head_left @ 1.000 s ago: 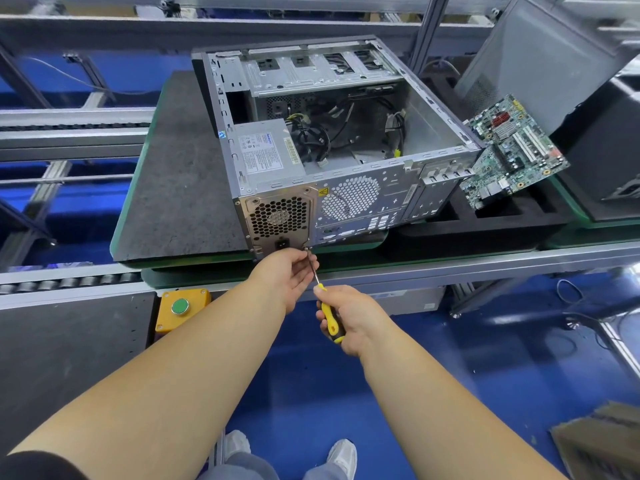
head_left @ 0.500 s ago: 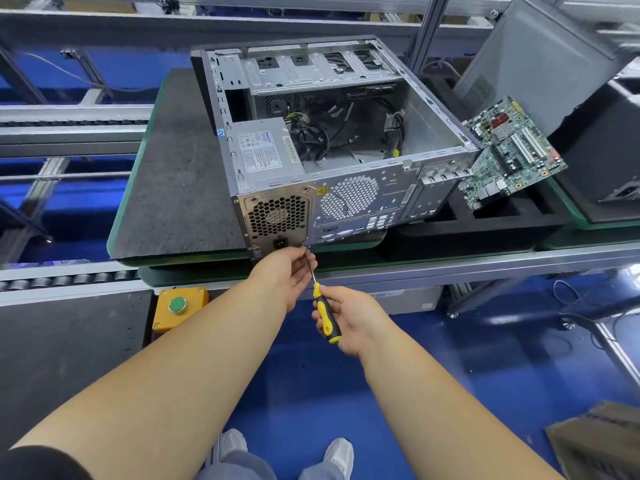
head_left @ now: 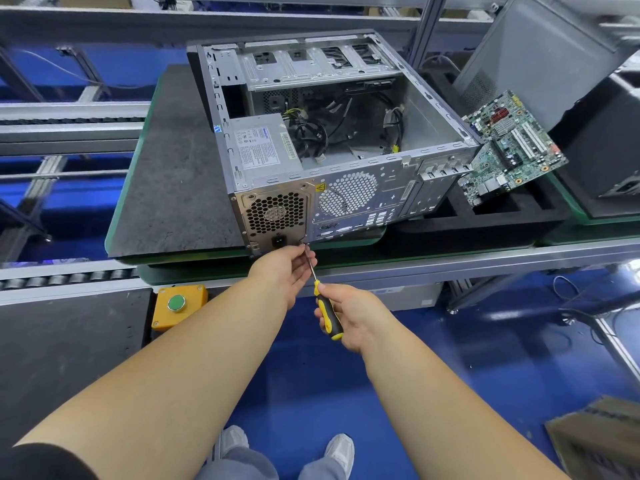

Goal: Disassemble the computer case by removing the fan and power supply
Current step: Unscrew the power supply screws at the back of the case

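Note:
An open silver computer case (head_left: 398, 188) lies on its side on a dark mat, rear panel facing me. The grey power supply (head_left: 263, 147) sits in its near left corner, with its honeycomb fan grille (head_left: 275, 211) on the rear panel. My right hand (head_left: 349, 315) grips a yellow and black screwdriver (head_left: 327, 313). The tip meets the lower right corner of the power supply's rear plate. My left hand (head_left: 285, 270) pinches the shaft just below the tip. The screw itself is hidden behind my fingers. Loose black cables (head_left: 322, 133) lie inside the case.
A green motherboard (head_left: 509, 147) leans in a black foam tray (head_left: 485, 220) right of the case. Another dark case (head_left: 606, 140) stands at far right. A yellow box with a green button (head_left: 178, 304) hangs under the conveyor edge. A cardboard box (head_left: 602, 441) sits on the blue floor.
My right hand has turned on the screwdriver handle, so more of the handle shows. My left hand stays at the shaft by the case corner. The case has not moved.

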The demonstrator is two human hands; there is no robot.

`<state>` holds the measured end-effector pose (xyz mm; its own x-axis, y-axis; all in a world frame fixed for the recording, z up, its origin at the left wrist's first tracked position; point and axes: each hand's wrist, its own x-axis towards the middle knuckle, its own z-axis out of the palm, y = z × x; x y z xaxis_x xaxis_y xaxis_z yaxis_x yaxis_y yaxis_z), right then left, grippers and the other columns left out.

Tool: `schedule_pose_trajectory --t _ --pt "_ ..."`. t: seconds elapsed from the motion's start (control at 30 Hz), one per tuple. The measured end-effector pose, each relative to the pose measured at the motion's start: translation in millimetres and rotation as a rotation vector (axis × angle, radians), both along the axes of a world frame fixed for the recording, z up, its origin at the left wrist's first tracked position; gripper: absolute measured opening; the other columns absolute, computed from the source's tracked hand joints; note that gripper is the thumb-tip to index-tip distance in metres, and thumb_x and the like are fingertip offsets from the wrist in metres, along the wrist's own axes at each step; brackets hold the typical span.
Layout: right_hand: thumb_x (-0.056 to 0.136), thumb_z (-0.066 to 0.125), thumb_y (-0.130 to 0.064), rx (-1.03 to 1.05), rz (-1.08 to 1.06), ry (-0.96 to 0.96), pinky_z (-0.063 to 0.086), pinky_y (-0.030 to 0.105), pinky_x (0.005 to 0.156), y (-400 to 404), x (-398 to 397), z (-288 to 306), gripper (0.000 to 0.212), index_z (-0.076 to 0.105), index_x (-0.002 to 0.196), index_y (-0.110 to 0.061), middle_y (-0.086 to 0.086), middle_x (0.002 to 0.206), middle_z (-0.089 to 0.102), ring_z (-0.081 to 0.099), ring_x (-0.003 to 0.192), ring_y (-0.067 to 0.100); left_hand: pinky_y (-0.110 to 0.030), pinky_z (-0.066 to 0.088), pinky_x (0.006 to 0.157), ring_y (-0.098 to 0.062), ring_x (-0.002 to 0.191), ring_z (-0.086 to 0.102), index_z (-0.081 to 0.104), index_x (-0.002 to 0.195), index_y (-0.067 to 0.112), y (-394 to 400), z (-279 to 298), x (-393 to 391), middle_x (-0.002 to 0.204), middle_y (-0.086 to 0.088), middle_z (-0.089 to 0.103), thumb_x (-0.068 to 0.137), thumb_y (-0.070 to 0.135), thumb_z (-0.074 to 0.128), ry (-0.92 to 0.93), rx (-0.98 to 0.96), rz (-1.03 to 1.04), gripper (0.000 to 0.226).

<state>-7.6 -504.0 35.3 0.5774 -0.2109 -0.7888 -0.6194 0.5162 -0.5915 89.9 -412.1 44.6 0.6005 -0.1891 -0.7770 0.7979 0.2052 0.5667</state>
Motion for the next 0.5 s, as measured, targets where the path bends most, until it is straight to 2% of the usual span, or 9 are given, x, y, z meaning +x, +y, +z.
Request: schedule_pose_trajectory --t 0.23,0.4,0.5 --pt "0.086 0.076 -0.025 -0.013 0.025 0.016 0.054 0.026 0.054 0.9 2.0 -1.2 0.023 0.071 0.094 -0.004 0.005 0.073 0.072 0.067 0.065 0.015 -0.021 0.048 0.059 -0.011 0.074 0.068 0.067 0.089 0.010 -0.4 0.2 -0.4 0.069 0.000 0.072 0.098 0.014 0.055 0.000 -0.022 -0.006 0.015" --pt "0.089 0.072 -0.030 -0.042 0.072 -0.035 0.058 0.024 0.062 5.0 0.2 -7.2 0.024 0.073 0.087 -0.006 0.004 0.075 0.075 0.068 0.066 0.012 -0.022 0.050 0.059 -0.013 0.075 0.069 0.067 0.091 0.008 3.0 0.9 -1.4 0.067 -0.001 0.074 0.099 0.011 0.050 0.003 -0.046 0.008 0.019" --pt "0.092 0.069 -0.031 -0.108 0.117 -0.034 0.054 0.024 0.053 6.0 1.2 -6.2 0.021 0.067 0.091 -0.010 -0.001 0.067 0.073 0.064 0.057 0.011 -0.024 0.051 0.061 -0.015 0.078 0.070 0.068 0.090 0.006 4.2 3.1 -1.9 0.070 -0.004 0.075 0.099 0.009 0.046 0.014 -0.061 0.005 0.024"
